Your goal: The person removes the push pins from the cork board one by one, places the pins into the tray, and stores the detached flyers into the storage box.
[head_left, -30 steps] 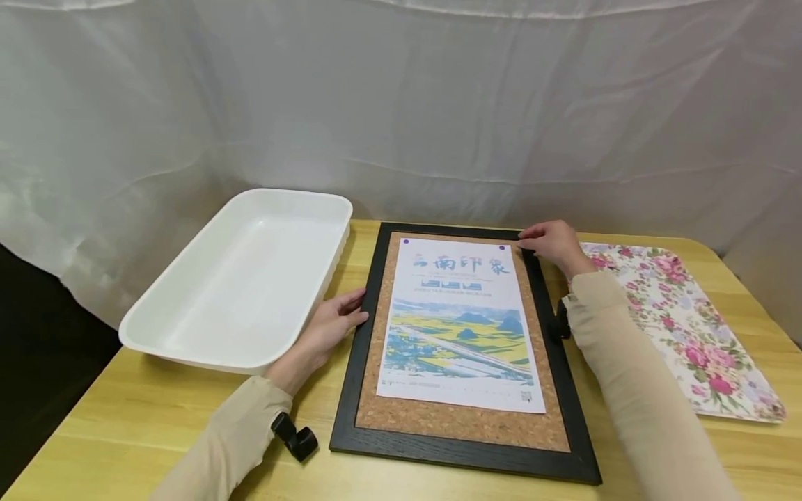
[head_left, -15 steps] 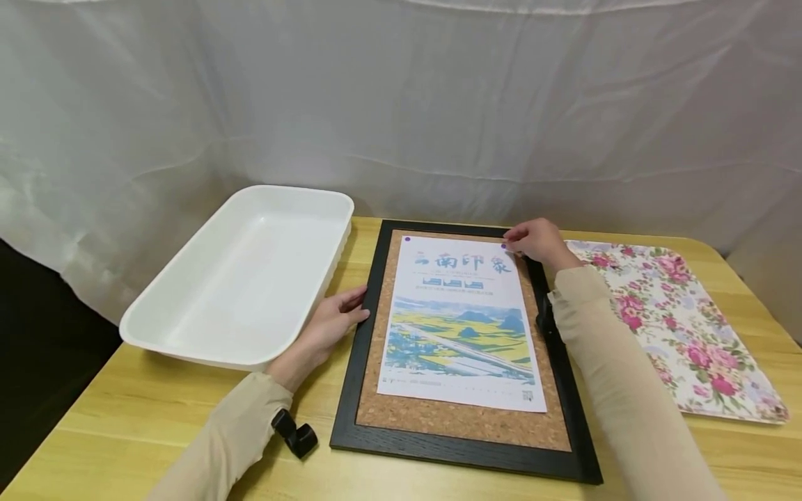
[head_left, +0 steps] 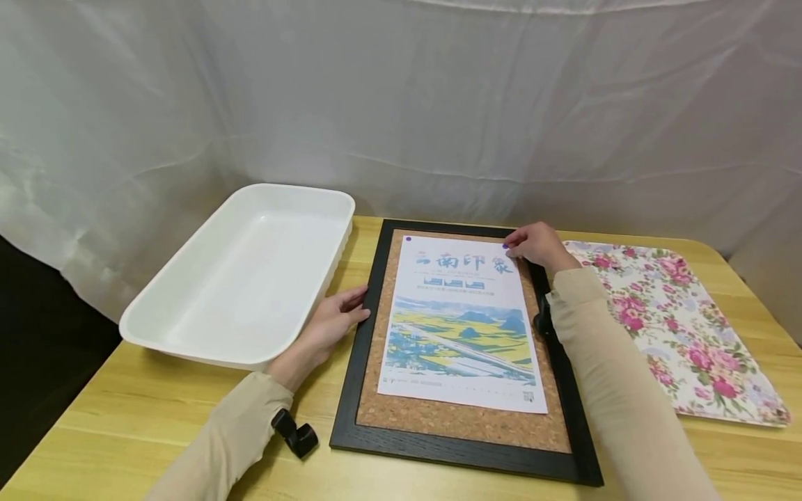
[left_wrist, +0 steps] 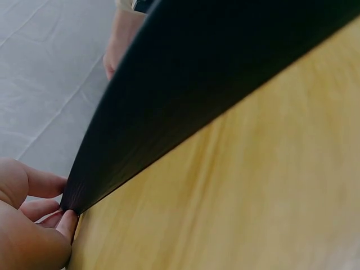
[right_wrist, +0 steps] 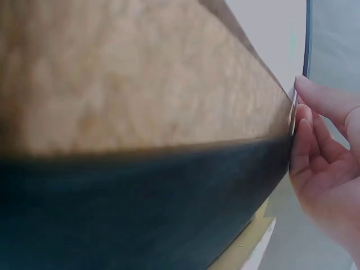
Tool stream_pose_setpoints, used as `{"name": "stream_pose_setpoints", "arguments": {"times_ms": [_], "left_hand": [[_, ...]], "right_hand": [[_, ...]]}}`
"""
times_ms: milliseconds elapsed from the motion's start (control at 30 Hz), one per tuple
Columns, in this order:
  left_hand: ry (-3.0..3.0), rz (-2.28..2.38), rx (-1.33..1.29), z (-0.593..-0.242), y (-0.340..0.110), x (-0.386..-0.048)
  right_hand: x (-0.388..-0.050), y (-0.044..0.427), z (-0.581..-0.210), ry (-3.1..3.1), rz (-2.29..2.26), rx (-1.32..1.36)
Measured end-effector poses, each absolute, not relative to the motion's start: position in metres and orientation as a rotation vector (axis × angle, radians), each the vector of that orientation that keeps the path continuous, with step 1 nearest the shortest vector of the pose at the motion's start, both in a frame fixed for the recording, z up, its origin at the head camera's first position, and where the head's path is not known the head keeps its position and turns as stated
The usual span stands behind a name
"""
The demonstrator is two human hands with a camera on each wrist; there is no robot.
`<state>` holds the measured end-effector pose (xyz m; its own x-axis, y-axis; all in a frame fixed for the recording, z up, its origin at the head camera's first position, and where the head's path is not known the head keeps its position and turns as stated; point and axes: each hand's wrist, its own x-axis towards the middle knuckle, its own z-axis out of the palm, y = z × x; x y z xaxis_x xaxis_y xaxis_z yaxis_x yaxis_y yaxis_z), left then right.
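A framed corkboard (head_left: 464,424) with a black border lies on the table. A printed landscape poster (head_left: 464,334) lies on its cork. One purple pushpin (head_left: 409,239) sits at the poster's top left corner. At the top right corner, my right hand (head_left: 540,245) pinches another purple pushpin (head_left: 505,245) between thumb and fingertips; the right wrist view shows those fingertips (right_wrist: 302,84) at the poster's corner, the pin largely hidden. My left hand (head_left: 328,323) rests its fairly straight fingers against the corkboard's left edge, and the left wrist view shows the fingertips (left_wrist: 53,184) touching the black border.
A deep white plastic tray (head_left: 244,278) stands on the left, its near right rim above my left wrist. To the right lies a flower-patterned board (head_left: 677,327), partly behind my right forearm. The wooden table (head_left: 106,424) ends at a grey cloth backdrop (head_left: 401,104).
My right hand has moved left from the corkboard's top right corner onto the pushpin at the poster's top right. The left hand stays against the left edge.
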<state>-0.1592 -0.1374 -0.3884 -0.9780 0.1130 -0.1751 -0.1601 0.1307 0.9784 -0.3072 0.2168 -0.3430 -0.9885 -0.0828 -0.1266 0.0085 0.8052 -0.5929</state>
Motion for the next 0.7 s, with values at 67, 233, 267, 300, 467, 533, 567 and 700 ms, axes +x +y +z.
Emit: {"name": "stream_pose_setpoints", "arguments": {"times_ms": [67, 233, 267, 300, 467, 533, 567, 700], "left_hand": [[2.196, 1.945, -0.047, -0.3884, -0.1374, -0.1595], [2.185, 1.951, -0.044, -0.3882, -0.1377, -0.1596], [2.181, 1.956, -0.041, -0.3883, -0.1378, -0.1596], [2.179, 1.96, -0.047, -0.3879, -0.1379, -0.1594], [2.191, 1.965, -0.049, -0.3877, -0.1397, -0.159], [2.196, 1.954, -0.046, -0.3877, -0.1399, -0.1586], [2.198, 1.948, -0.043, -0.3877, -0.14, -0.1584], [2.203, 1.928, -0.032, -0.3874, -0.1387, -0.1579]], "right_hand": [[-0.3073, 0.2175, -0.3444, 2.839, -0.968, -0.037], [-0.3063, 0.2168, -0.3463, 2.872, -0.986, -0.027], [-0.306, 0.2165, -0.3466, 2.881, -0.984, -0.031], [-0.3057, 0.2159, -0.3462, 2.888, -0.982, -0.039], [-0.3065, 0.2122, -0.3441, 2.878, -0.991, -0.03], [-0.306, 0.2116, -0.3436, 2.868, -0.982, -0.014], [-0.306, 0.212, -0.3437, 2.863, -0.976, -0.011], [-0.3047, 0.2137, -0.3451, 2.859, -0.941, -0.006]]}}
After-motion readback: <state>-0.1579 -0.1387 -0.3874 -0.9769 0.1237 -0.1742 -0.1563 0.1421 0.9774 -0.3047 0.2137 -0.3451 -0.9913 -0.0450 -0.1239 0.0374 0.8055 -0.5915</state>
